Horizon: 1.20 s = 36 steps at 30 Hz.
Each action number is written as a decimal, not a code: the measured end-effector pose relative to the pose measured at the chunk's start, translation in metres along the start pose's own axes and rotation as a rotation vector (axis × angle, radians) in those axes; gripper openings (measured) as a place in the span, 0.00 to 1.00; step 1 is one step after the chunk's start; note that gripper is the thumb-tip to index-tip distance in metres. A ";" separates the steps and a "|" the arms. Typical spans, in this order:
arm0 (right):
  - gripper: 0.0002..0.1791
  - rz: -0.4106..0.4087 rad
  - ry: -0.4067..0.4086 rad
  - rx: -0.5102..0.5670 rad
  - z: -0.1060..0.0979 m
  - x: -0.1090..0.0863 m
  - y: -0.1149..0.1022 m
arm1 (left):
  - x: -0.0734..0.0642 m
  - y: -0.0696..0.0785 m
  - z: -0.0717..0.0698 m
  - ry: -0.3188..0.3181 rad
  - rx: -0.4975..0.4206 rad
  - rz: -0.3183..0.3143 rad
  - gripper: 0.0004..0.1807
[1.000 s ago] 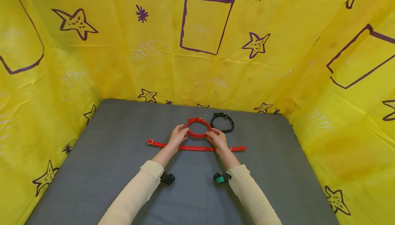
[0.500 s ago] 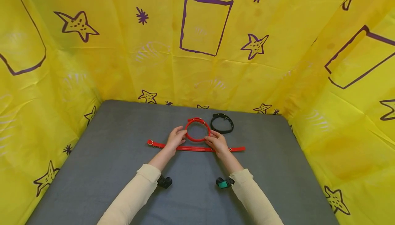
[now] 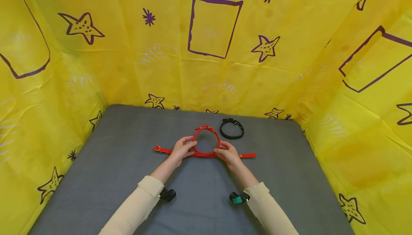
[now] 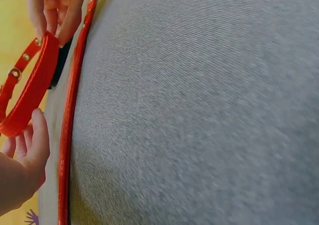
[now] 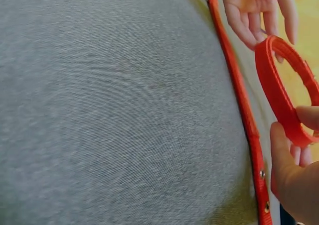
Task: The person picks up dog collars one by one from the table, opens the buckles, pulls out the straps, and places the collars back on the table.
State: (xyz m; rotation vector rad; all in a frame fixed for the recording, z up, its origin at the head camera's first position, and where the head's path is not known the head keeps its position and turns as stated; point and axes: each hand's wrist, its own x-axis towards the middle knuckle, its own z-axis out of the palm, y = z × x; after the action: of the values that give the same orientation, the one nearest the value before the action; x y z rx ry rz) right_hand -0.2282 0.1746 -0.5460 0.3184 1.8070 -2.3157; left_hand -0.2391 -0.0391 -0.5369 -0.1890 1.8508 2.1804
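A red collar (image 4: 37, 85) buckled into a ring is raised and tilted between my two hands. My left hand (image 3: 182, 150) holds its left side with thumb and fingertips. On the opposite side, my right hand (image 3: 227, 153) pinches the band between thumb and fingers. Metal eyelets show along the looped strap in the left wrist view. Beneath the hands, a second red collar (image 3: 165, 151) lies stretched straight across the grey surface, its buckle end left and its eyelet end right. The ring and both hands overlap its middle in the head view.
A black collar (image 3: 232, 137), also closed into a ring, lies on the grey table (image 3: 128, 135) behind and right of the hands. Yellow cloth walls (image 3: 135, 74) with purple drawings enclose the back and both sides. Both wrists carry black devices.
The looped red collar has come nearer the body and tipped up, both hands moving with it. It now overlaps the straight red collar, which stays in place, as does the black one.
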 end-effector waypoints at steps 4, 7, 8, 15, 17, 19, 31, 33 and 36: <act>0.28 0.001 -0.023 -0.003 -0.003 -0.005 0.004 | -0.006 -0.003 -0.003 -0.010 0.022 0.001 0.26; 0.26 0.004 -0.037 -0.017 -0.005 -0.010 0.007 | -0.009 -0.006 -0.006 -0.022 0.045 0.005 0.25; 0.25 0.003 -0.042 -0.024 -0.005 -0.012 0.008 | -0.009 -0.007 -0.006 -0.025 0.047 0.005 0.25; 0.20 0.011 -0.064 -0.039 -0.009 -0.017 0.012 | -0.015 -0.010 -0.008 -0.047 0.047 -0.005 0.23; 0.19 0.007 -0.078 -0.043 -0.010 -0.018 0.013 | -0.018 -0.009 -0.008 -0.047 0.045 -0.004 0.22; 0.20 -0.001 -0.094 -0.059 -0.011 -0.018 0.013 | -0.021 -0.009 -0.008 -0.048 0.049 0.003 0.22; 0.24 -0.082 -0.122 -0.240 -0.016 -0.027 0.010 | -0.038 -0.005 -0.009 -0.073 0.072 0.025 0.21; 0.23 -0.108 -0.112 -0.275 -0.016 -0.028 0.008 | -0.041 -0.004 -0.009 -0.081 0.081 0.034 0.21; 0.22 -0.147 -0.101 -0.320 -0.015 -0.031 0.003 | -0.045 -0.004 -0.010 -0.092 0.092 0.047 0.21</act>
State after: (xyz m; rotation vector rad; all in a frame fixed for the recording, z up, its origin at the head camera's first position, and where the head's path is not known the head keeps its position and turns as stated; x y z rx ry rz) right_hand -0.1970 0.1886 -0.5434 0.0205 2.1688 -2.0384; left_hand -0.1955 -0.0544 -0.5300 -0.0255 1.9175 2.0908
